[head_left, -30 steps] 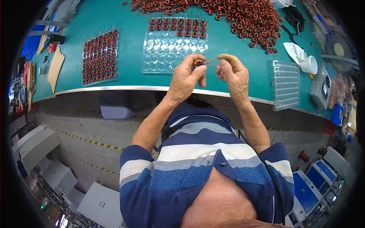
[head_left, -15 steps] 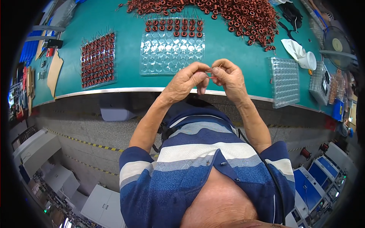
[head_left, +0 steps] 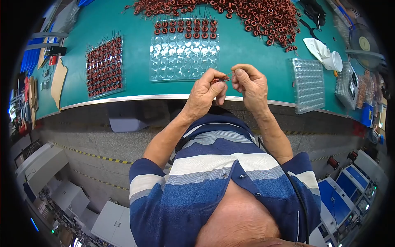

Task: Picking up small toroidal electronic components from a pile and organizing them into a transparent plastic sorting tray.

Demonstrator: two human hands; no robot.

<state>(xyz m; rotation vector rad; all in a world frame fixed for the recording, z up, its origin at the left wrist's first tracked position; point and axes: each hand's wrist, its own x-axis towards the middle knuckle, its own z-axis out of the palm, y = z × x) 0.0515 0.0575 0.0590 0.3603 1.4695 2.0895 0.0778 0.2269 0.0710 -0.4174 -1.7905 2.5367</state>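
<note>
Just past the table's front edge, my left hand grips a copper-red toroid coil between thumb and fingers. My right hand is closed in a pinch on the coil's thin wire leads, which stretch between the two hands. Beyond them lies a clear plastic tray with round pockets; its far rows hold coils with upright leads, its nearer pockets show none. At the left, a second tray is filled with similar coils.
A large heap of loose coils spreads over the far side of the green table. To the right are stacked clear trays, a white cup and a dark tool. Cardboard lies at the left edge.
My hands have drawn slightly apart, the right one moving a little right. The coil's ring now shows in my left hand, with its leads pulled toward my right fingers.
</note>
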